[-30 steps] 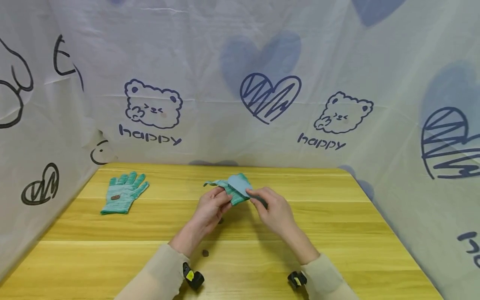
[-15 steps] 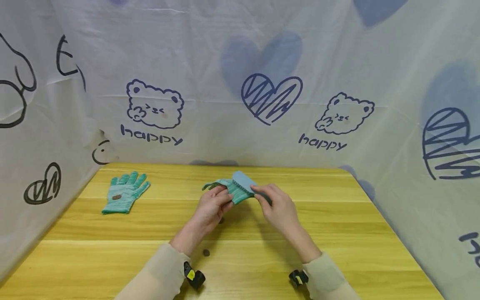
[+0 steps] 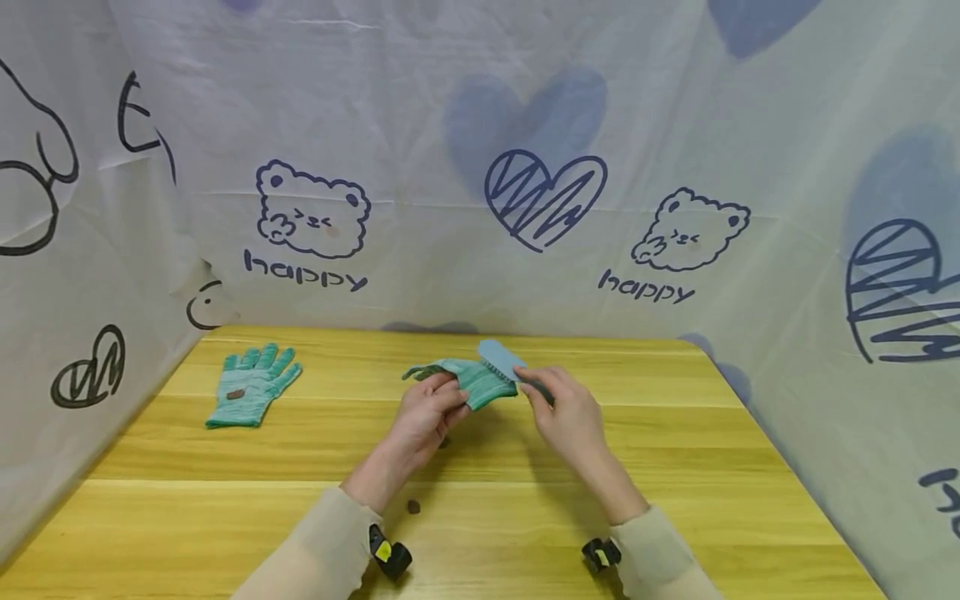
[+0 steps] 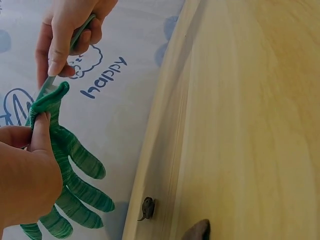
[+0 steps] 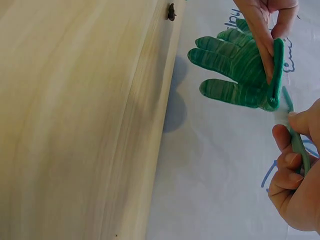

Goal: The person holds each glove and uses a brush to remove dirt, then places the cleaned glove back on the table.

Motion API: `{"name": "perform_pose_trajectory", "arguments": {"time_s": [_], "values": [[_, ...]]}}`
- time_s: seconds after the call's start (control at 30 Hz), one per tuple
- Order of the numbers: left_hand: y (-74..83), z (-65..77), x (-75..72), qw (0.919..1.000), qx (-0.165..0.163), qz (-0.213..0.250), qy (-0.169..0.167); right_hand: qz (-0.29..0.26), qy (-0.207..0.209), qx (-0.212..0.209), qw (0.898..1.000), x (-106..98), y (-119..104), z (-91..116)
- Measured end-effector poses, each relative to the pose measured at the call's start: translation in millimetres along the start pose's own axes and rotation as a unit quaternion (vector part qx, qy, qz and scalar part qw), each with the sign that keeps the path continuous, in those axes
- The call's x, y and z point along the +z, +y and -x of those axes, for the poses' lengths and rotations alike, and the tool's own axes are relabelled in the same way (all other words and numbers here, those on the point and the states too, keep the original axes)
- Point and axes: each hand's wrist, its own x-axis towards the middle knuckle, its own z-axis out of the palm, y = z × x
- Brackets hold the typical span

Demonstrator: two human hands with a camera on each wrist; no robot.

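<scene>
A green knitted glove (image 3: 487, 385) hangs above the table, its fingers pointing left in the head view. My left hand (image 3: 427, 415) grips it near the cuff, with fingers tucked inside the cuff opening in the right wrist view. A light blue brush (image 3: 501, 360) lies bristles-down along the glove's upper side. My right hand (image 3: 566, 417) holds the brush by its handle (image 5: 299, 150), fingers curled round it. In the left wrist view the glove (image 4: 75, 170) hides most of the brush head.
A second green glove (image 3: 251, 387) lies flat at the table's left, with a brown lump (image 3: 236, 394) on it. Small dark lumps, one of them a brown bit (image 3: 413, 507), lie on the wooden table (image 3: 675, 467) below my hands. A printed cloth (image 3: 435, 250) stands behind.
My right hand has drawn the brush to the right across the glove toward its cuff. The left hand keeps its grip, and more of the glove's surface shows.
</scene>
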Motion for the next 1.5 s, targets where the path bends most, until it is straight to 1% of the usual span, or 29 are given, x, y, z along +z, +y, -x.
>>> {"name": "perform_pose_trajectory", "arguments": {"time_s": [0.07, 0.17, 0.23, 0.3, 0.33, 0.4, 0.53, 0.67, 0.77, 0.87, 0.97, 1.03, 1.2, 1.5], "values": [[0.4, 0.1, 0.0, 1.0, 0.0, -0.004, 0.003, 0.012, 0.005, 0.015, 1.0, -2, 3, -1], [2.0, 0.4, -1.1, 0.9999, 0.0, -0.012, 0.006, 0.016, 0.01, 0.051, 0.999, -7, 7, -2], [3.6, 0.8, -1.9, 0.9998, -0.001, -0.018, 0.007, 0.004, 0.012, 0.072, 0.997, -11, 8, -3], [5.2, 1.2, -2.7, 0.9997, 0.0, -0.024, 0.005, -0.014, 0.013, 0.079, 0.997, -14, 7, -4], [5.7, 1.3, -3.2, 0.9996, 0.002, -0.028, 0.001, -0.025, 0.013, 0.076, 0.997, -15, 6, -4], [6.9, 1.8, -3.4, 0.9993, 0.008, -0.035, -0.004, -0.045, 0.013, 0.057, 0.997, -15, 3, -5], [8.3, 2.0, -3.1, 0.9992, 0.007, -0.036, -0.013, -0.07, 0.009, -0.006, 0.998, -12, -5, -4], [9.5, 2.5, -2.2, 0.9989, 0.0, -0.04, -0.023, -0.076, 0.0, -0.063, 0.995, -5, -12, 0], [10.1, 3.3, -1.9, 0.9984, 0.003, -0.049, -0.028, -0.077, -0.013, -0.085, 0.993, -1, -17, 2], [10.4, 3.7, -1.8, 0.9979, 0.009, -0.056, -0.031, -0.072, -0.025, -0.088, 0.993, 1, -21, 3], [10.4, 4.1, -2.2, 0.9975, 0.008, -0.063, -0.03, -0.061, -0.028, -0.085, 0.994, 3, -21, 5], [10.7, 4.4, -2.0, 0.9975, 0.004, -0.065, -0.028, -0.053, -0.027, -0.082, 0.995, 4, -21, 5], [10.3, 4.3, -1.5, 0.9974, -0.004, -0.063, -0.035, -0.038, -0.019, -0.082, 0.996, 4, -19, 5], [8.1, 2.4, 0.6, 0.9982, -0.012, -0.045, -0.037, -0.02, -0.005, -0.07, 0.997, 3, -12, 3]]}}
